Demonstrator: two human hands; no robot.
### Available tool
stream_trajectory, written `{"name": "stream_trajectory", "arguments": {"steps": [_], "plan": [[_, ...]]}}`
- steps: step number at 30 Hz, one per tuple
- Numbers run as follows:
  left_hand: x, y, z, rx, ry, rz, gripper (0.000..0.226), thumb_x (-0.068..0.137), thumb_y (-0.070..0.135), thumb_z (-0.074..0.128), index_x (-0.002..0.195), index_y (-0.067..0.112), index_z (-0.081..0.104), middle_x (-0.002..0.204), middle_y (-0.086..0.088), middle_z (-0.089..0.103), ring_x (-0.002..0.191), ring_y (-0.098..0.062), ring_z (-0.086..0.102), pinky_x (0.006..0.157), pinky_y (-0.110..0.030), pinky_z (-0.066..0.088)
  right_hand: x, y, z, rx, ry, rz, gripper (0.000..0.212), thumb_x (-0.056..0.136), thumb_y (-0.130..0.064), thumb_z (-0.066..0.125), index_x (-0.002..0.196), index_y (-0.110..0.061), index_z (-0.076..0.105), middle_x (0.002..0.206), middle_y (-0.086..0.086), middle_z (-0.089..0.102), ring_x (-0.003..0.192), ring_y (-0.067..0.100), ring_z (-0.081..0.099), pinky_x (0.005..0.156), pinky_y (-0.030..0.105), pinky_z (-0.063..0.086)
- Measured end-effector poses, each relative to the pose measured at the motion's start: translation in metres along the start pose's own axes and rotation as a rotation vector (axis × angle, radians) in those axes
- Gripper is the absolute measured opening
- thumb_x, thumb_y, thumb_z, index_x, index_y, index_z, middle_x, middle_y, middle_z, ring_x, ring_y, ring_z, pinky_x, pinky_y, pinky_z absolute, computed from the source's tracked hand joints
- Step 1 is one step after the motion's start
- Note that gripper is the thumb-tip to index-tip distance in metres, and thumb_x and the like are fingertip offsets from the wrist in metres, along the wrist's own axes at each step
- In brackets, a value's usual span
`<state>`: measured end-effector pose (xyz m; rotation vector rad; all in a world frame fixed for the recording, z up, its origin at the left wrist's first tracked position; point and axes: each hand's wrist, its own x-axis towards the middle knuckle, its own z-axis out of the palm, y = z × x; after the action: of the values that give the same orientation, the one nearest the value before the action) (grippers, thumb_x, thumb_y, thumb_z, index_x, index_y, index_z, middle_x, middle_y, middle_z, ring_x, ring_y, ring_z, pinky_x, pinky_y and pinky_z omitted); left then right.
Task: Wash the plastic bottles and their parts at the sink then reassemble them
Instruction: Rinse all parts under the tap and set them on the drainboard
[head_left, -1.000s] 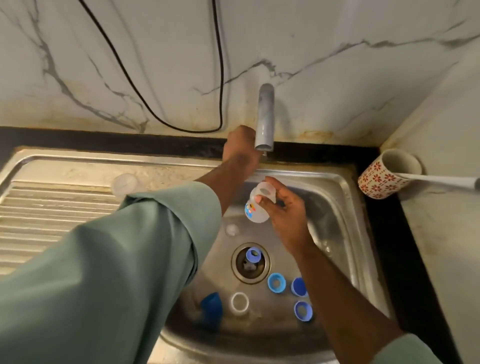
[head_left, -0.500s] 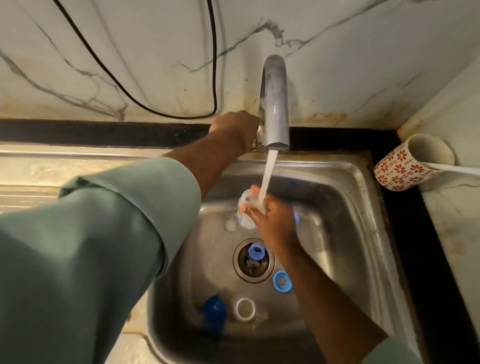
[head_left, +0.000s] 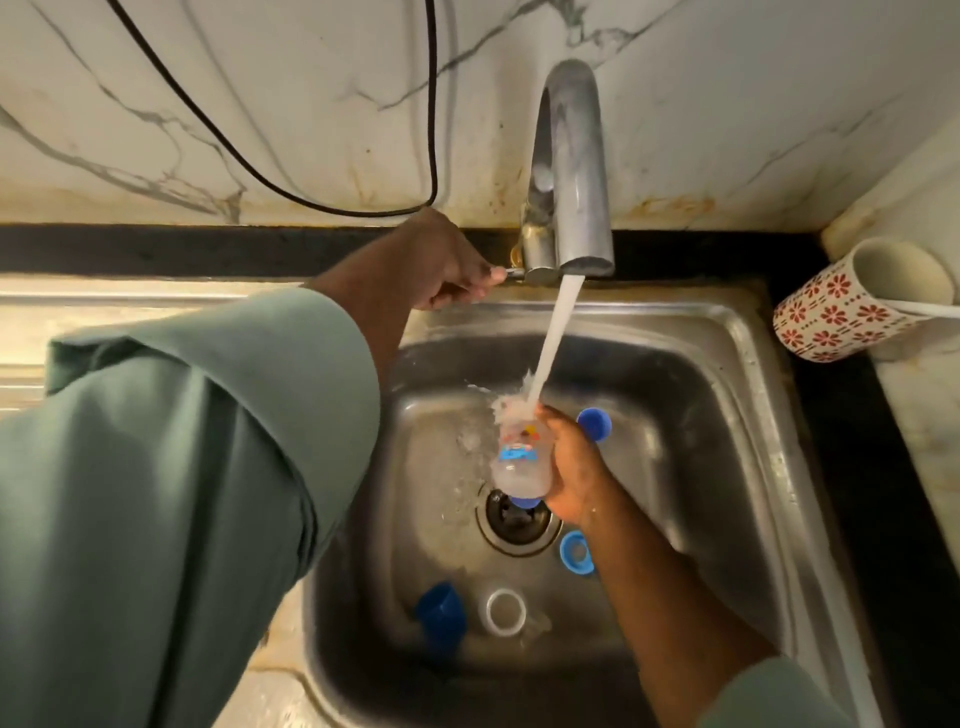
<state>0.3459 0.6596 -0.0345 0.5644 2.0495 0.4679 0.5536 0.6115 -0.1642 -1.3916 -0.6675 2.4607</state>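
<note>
Under tap stream: right hand (head_left: 571, 470) grips bottle (head_left: 521, 460), mouth lost in splash; left hand (head_left: 447, 265) grips tap handle (head_left: 511, 271).

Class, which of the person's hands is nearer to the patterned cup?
Right. The right hand grips the bottle over the sink, left of the cup; the left hand, at the tap handle, is further left.

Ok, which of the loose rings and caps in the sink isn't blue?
The white ring at the near end of the sink, just right of the dark blue cap. The other loose pieces there are blue.
</note>
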Motion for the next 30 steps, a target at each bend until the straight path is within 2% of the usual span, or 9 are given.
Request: {"name": "stream_trajectory", "arguments": {"steps": [4, 9, 13, 16, 18, 19, 21, 25, 30], "plan": [[0.006, -0.007, 0.009, -0.221, -0.039, -0.126, 0.015, 0.093, 0.023, 0.068, 0.098, 0.009, 0.071, 0.071, 0.002, 0.059, 0.057, -0.004, 0.044, 0.051, -0.018, 0.033, 0.010, 0.006, -0.004, 0.198, -0.018, 0.186, 0.043, 0.096, -0.049, 0.048, 0.102, -0.011, 0.067, 0.082, 0.012, 0.070, 0.066, 0.027, 0.069, 0.058, 0.037, 0.059], [0.009, -0.006, 0.014, -0.310, 0.043, -0.106, 0.032, 0.089, 0.019, 0.074, 0.117, 0.005, 0.068, 0.070, -0.003, 0.061, 0.028, -0.002, 0.042, 0.033, -0.011, 0.030, 0.014, 0.007, -0.004, 0.240, -0.076, 0.177, 0.046, 0.099, -0.047, 0.043, 0.109, -0.008, 0.064, 0.093, 0.012, 0.069, 0.066, 0.023, 0.066, 0.058, 0.031, 0.057], [0.009, -0.007, 0.012, -0.272, 0.053, -0.087, 0.045, 0.082, 0.025, 0.080, 0.121, 0.008, 0.064, 0.087, -0.002, 0.066, 0.052, -0.005, 0.052, 0.040, -0.014, 0.038, 0.011, 0.007, -0.011, 0.229, -0.026, 0.126, 0.035, 0.096, -0.041, 0.054, 0.108, -0.011, 0.067, 0.105, 0.016, 0.068, 0.080, 0.024, 0.069, 0.062, 0.032, 0.057], [0.010, -0.006, 0.012, -0.281, 0.095, -0.056, 0.045, 0.079, 0.023, 0.083, 0.117, 0.008, 0.064, 0.094, -0.005, 0.071, 0.056, -0.007, 0.052, 0.039, -0.015, 0.038, 0.007, 0.006, -0.015, 0.186, 0.030, 0.144, 0.029, 0.092, -0.038, 0.060, 0.102, -0.012, 0.067, 0.089, 0.013, 0.066, 0.082, 0.023, 0.064, 0.067, 0.033, 0.054], [0.011, -0.006, 0.013, -0.224, 0.104, -0.044, 0.045, 0.078, 0.025, 0.084, 0.115, 0.007, 0.065, 0.103, -0.005, 0.074, 0.065, -0.009, 0.055, 0.055, -0.019, 0.042, 0.006, 0.004, -0.014, 0.183, 0.049, 0.164, 0.028, 0.089, -0.037, 0.063, 0.097, -0.010, 0.065, 0.080, 0.011, 0.062, 0.078, 0.022, 0.060, 0.073, 0.038, 0.052], [0.011, -0.006, 0.013, -0.213, 0.098, -0.035, 0.042, 0.079, 0.025, 0.082, 0.113, 0.006, 0.065, 0.103, -0.005, 0.074, 0.065, -0.008, 0.055, 0.059, -0.019, 0.041, 0.006, 0.002, -0.013, 0.169, 0.073, 0.171, 0.028, 0.088, -0.036, 0.064, 0.096, -0.009, 0.064, 0.082, 0.011, 0.062, 0.079, 0.025, 0.060, 0.077, 0.042, 0.052], [0.008, -0.004, 0.013, -0.227, 0.069, -0.004, 0.033, 0.085, 0.020, 0.078, 0.110, 0.004, 0.062, 0.092, -0.005, 0.071, 0.053, -0.006, 0.055, 0.051, -0.017, 0.039, 0.010, -0.001, -0.008, 0.141, 0.114, 0.173, 0.030, 0.087, -0.035, 0.065, 0.100, -0.008, 0.065, 0.090, 0.014, 0.065, 0.086, 0.030, 0.063, 0.083, 0.050, 0.054], [0.004, -0.001, 0.014, -0.167, 0.077, -0.041, 0.037, 0.086, 0.021, 0.076, 0.118, 0.006, 0.064, 0.093, -0.005, 0.070, 0.053, -0.005, 0.048, 0.046, -0.018, 0.033, 0.022, -0.005, 0.002, 0.154, 0.178, 0.124, 0.043, 0.083, -0.043, 0.070, 0.110, -0.010, 0.062, 0.098, 0.014, 0.067, 0.087, 0.030, 0.067, 0.075, 0.045, 0.056], [-0.004, -0.001, 0.011, -0.188, 0.036, 0.014, 0.016, 0.092, 0.012, 0.067, 0.104, 0.005, 0.061, 0.088, -0.005, 0.065, 0.044, -0.005, 0.053, 0.044, -0.014, 0.037, 0.031, -0.004, 0.001, 0.389, 0.128, 0.065, 0.049, 0.084, -0.035, 0.073, 0.122, -0.010, 0.054, 0.116, 0.022, 0.057, 0.102, 0.038, 0.060, 0.088, 0.051, 0.054]]}}
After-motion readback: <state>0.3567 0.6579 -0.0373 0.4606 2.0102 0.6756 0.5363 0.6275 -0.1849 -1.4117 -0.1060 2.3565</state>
